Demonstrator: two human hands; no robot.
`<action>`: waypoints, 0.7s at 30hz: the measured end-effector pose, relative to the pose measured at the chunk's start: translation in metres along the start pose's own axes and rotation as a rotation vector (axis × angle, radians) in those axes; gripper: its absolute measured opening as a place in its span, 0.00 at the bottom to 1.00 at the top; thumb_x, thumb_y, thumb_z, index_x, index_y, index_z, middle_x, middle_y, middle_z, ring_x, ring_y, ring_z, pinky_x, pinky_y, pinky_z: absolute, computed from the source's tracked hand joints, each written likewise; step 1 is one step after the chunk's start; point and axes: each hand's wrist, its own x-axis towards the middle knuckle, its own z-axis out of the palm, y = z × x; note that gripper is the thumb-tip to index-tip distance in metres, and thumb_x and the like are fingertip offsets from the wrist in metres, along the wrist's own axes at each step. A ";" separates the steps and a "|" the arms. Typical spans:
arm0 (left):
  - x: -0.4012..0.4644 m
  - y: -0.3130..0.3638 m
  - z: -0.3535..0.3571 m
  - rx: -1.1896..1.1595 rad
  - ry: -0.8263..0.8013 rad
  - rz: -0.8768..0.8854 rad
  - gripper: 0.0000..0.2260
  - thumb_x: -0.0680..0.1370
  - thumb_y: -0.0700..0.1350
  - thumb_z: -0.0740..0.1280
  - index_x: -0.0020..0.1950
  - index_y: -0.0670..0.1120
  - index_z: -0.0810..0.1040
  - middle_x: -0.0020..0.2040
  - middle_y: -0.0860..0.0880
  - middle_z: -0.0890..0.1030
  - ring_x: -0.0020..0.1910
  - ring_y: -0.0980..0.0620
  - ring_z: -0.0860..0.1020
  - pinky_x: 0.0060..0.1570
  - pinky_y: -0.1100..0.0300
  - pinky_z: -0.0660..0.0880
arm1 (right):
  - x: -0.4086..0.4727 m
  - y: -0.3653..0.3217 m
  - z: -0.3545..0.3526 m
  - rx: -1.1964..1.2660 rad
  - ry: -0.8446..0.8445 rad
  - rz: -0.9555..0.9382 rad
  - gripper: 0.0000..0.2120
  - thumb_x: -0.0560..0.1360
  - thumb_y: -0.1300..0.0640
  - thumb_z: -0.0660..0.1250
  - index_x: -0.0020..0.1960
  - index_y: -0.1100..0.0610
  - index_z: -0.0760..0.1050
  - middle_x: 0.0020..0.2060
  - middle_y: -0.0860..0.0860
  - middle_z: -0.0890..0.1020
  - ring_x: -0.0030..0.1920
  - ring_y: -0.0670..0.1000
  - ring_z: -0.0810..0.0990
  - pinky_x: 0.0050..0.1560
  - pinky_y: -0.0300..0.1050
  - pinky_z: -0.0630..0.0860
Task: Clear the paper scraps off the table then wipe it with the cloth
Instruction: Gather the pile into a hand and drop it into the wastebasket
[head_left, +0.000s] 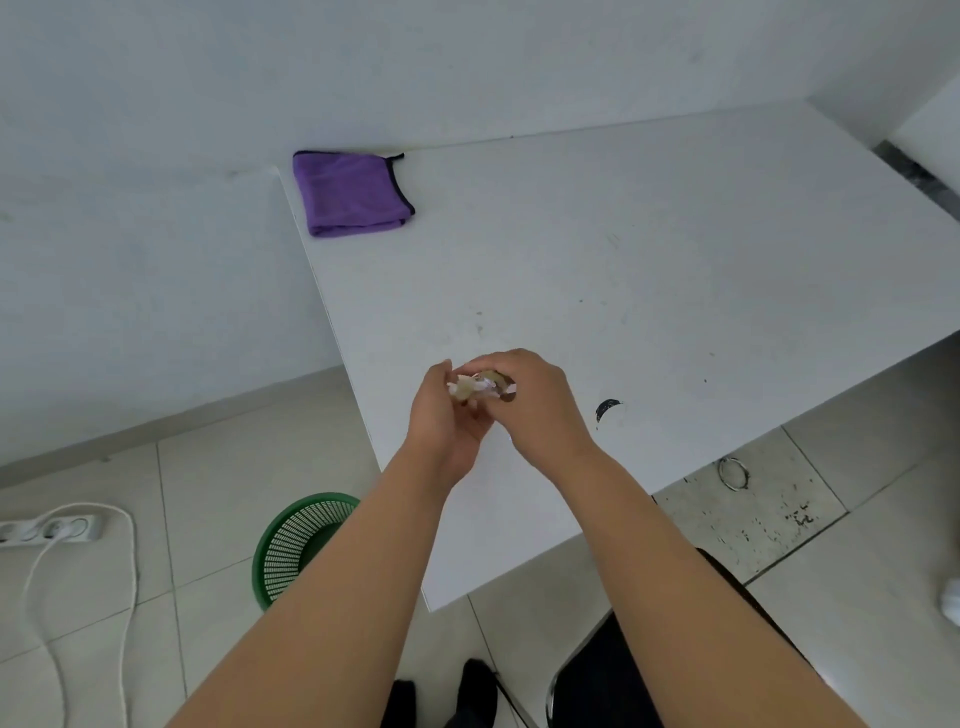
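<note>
1. The grip: both hands meet over the near left part of the table (649, 249); the left hand (447, 415) and the right hand (535, 410) close around a small bundle of paper scraps (480, 387), fingers curled in from either side, so the wad is pinched between them and only its pale, crumpled top shows.

2. The bundle itself: it looks light, soft and loose; I judge it will crush easily and shed bits if held slackly; best taken from both sides or cupped from beneath, pressed into one ball, not plucked by an edge.

3. Just beyond the grip: the tabletop round the hands shows faint specks and smears; to the right of the hands a dark curved mark (607, 408) lies on the surface; whether it is a scrap or a stain I cannot tell.

4. Below and left of the grip: a green mesh basket (291, 545) stands on the floor beside the table's edge, partly hidden by the left forearm; a likely place for the wad.

5. Far from the grip: the purple cloth (350, 192) lies folded at the far left corner, untouched; soft and limp, it should be gathered by a broad handful for wiping.
</note>
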 end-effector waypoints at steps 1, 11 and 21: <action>0.000 0.001 0.000 -0.012 -0.008 -0.009 0.15 0.81 0.46 0.52 0.45 0.40 0.75 0.41 0.42 0.79 0.40 0.47 0.77 0.44 0.58 0.75 | 0.000 0.000 0.001 0.005 -0.001 -0.002 0.18 0.70 0.67 0.67 0.56 0.52 0.80 0.51 0.49 0.80 0.49 0.44 0.78 0.44 0.24 0.70; 0.004 0.004 0.001 -0.146 -0.009 -0.073 0.14 0.79 0.40 0.52 0.45 0.38 0.76 0.40 0.40 0.80 0.40 0.44 0.80 0.46 0.55 0.76 | 0.001 0.003 -0.009 0.144 0.028 0.045 0.21 0.74 0.70 0.55 0.56 0.54 0.80 0.51 0.46 0.83 0.50 0.37 0.79 0.49 0.34 0.77; 0.001 0.010 0.003 -0.197 0.024 -0.151 0.15 0.80 0.41 0.53 0.49 0.35 0.77 0.48 0.38 0.79 0.45 0.42 0.80 0.51 0.51 0.77 | 0.013 0.025 -0.021 0.361 0.314 0.119 0.19 0.74 0.74 0.54 0.51 0.57 0.79 0.46 0.50 0.82 0.47 0.47 0.82 0.50 0.41 0.80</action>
